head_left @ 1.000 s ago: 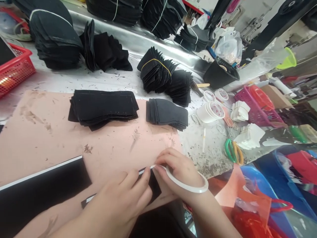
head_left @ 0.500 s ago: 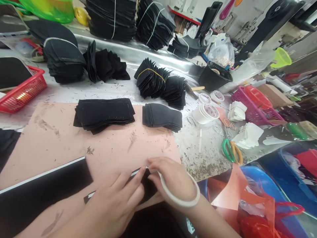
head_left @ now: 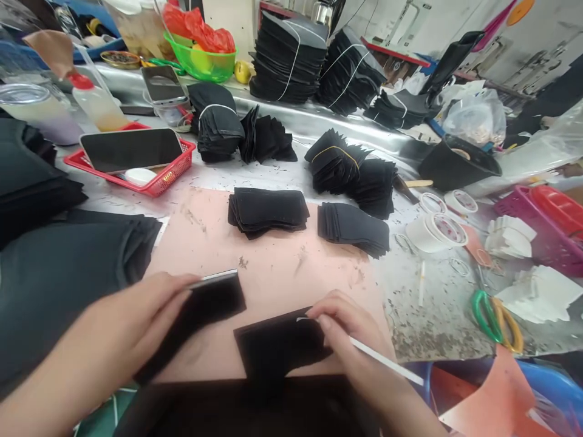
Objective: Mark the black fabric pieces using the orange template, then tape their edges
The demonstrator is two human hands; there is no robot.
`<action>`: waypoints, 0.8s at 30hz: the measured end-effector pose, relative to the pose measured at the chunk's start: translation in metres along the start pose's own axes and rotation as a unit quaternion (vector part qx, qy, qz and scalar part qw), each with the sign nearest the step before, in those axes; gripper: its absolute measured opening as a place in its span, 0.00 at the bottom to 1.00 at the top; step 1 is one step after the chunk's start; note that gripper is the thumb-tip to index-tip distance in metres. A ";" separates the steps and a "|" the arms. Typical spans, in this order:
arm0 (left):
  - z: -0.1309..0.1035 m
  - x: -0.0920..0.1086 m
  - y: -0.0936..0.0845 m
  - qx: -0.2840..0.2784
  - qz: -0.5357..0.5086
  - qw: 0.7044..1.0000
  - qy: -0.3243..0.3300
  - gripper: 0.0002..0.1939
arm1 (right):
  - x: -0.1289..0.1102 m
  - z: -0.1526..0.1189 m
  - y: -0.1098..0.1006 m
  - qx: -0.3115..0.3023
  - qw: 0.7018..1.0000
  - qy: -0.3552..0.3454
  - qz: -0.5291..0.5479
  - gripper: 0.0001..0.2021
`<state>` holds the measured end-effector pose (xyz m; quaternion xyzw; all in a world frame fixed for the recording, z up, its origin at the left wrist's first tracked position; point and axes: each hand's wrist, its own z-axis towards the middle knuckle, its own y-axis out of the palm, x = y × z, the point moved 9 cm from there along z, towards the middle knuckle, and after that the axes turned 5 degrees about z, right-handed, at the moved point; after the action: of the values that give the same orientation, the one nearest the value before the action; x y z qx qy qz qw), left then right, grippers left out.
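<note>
My left hand [head_left: 150, 312] is closed on the edge of a black fabric-like piece [head_left: 223, 297] with a white strip along its upper edge. Another black piece [head_left: 273, 346] lies on the pink sheet [head_left: 268, 258], nearer the right side. Over that piece, my right hand [head_left: 346, 331] pinches the loose end of white tape. The narrow white tape roll [head_left: 387, 361] hangs round this hand and is seen nearly edge-on. Two stacks of black pieces, a wider one [head_left: 268, 209] and a smaller one [head_left: 353, 227], rest toward the back of the sheet.
A red basket [head_left: 175, 173] holding a phone [head_left: 130, 149] stands at back left. Large black pieces [head_left: 59, 273] cover the left side. Tape rolls [head_left: 426, 233] and scissors [head_left: 496, 318] lie at right. Banded black bundles [head_left: 289, 57] line the metal ledge.
The view has turned left. My hands, close together over one black piece before, are now apart: the left on the strip-edged piece, the right with the tape over another.
</note>
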<state>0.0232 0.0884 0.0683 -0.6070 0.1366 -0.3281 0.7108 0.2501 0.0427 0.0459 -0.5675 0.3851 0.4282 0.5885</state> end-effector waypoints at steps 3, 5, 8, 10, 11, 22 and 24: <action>-0.015 -0.026 -0.004 0.016 0.166 0.986 -0.021 0.16 | 0.001 0.009 0.032 -0.066 0.995 0.069 -0.019 0.09; -0.025 0.000 0.002 0.046 0.156 0.985 0.055 0.14 | 0.000 0.014 0.054 -0.116 0.988 0.099 -0.010 0.12; -0.043 0.057 0.010 0.092 0.034 0.981 0.166 0.13 | -0.004 0.019 0.079 -0.169 0.979 0.110 -0.004 0.15; -0.049 0.077 0.018 0.094 0.016 0.981 0.170 0.12 | -0.005 0.022 0.088 -0.190 0.976 0.105 -0.024 0.14; -0.050 0.082 0.021 0.095 0.020 0.981 0.170 0.13 | -0.005 0.023 0.090 -0.195 0.975 0.102 -0.040 0.14; -0.057 0.078 0.041 0.025 0.062 0.981 0.180 0.16 | -0.002 0.025 0.075 -0.183 0.970 0.073 -0.141 0.10; -0.057 0.080 0.045 0.018 0.058 0.983 0.171 0.15 | 0.008 0.025 0.053 -0.170 0.971 0.106 -0.131 0.06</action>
<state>0.0623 -0.0042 0.0285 -0.5198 0.2855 -0.3878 0.7056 0.2020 0.0681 0.0217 -0.7468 0.2896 0.3440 0.4900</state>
